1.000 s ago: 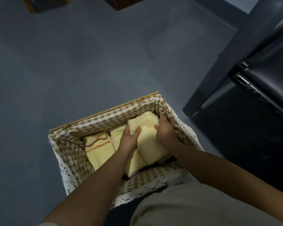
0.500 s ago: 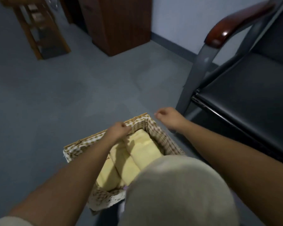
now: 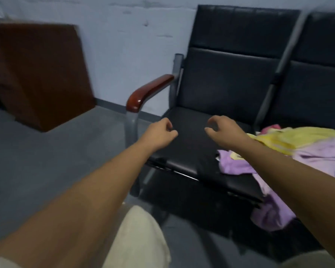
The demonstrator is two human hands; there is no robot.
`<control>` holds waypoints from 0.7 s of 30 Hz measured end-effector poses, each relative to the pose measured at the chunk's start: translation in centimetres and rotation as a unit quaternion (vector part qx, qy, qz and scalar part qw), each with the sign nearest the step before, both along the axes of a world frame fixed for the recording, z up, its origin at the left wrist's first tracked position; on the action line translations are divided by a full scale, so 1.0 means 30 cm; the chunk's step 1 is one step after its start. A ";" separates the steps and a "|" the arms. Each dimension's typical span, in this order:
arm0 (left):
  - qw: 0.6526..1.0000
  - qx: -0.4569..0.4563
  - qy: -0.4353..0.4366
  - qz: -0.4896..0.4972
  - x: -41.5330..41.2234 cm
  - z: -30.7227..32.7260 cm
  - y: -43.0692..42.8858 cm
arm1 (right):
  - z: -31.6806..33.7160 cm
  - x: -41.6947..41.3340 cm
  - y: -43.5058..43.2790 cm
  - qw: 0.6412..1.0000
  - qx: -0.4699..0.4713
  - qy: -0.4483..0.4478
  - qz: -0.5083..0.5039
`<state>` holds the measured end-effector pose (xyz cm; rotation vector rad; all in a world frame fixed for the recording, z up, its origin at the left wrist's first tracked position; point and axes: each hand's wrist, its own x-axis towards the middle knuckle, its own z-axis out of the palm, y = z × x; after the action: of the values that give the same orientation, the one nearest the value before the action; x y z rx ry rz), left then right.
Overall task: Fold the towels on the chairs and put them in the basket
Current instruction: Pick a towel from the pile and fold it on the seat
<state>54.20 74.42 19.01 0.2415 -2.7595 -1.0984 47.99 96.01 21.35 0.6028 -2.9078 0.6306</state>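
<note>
At the far left a brown wooden cabinet stands against the pale wall, with grey floor in front of it. Next comes the red-brown armrest of a black chair. The left hand hangs over the near left part of that seat, just right of the armrest post, with its fingers curled into the palm as a loose fist and nothing in it. Across a bare strip of seat, the right hand hovers at about the same height, its fingers loosely bent with a gap to the thumb, gripping nothing and touching nothing. The towels lie to the right of this hand, apart from its fingers. A purple towel is crumpled on the seat's right edge beneath the right forearm and droops over the front. A yellow towel is heaped behind it on the neighbouring black seat, with a scrap of pink cloth at the back.
</note>
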 end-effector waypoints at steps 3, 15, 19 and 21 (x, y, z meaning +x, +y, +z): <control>0.998 0.006 -0.003 -0.068 -0.103 -0.020 0.219 | -0.009 -0.019 0.205 0.998 -0.021 -0.009 -0.065; 0.927 -0.168 -0.152 -0.298 -0.410 -0.316 0.607 | -0.345 -0.147 0.562 0.979 0.120 -0.105 -0.129; 0.927 -0.222 -0.136 -0.269 -0.443 -0.347 0.651 | -0.393 -0.179 0.583 0.973 0.157 -0.124 -0.120; 0.924 -0.236 -0.135 -0.268 -0.448 -0.343 0.663 | -0.396 -0.195 0.583 0.978 0.135 -0.100 -0.125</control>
<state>40.77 94.31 8.72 -0.4869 -3.3346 -0.4552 42.15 113.49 9.47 0.1971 -3.2125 0.2817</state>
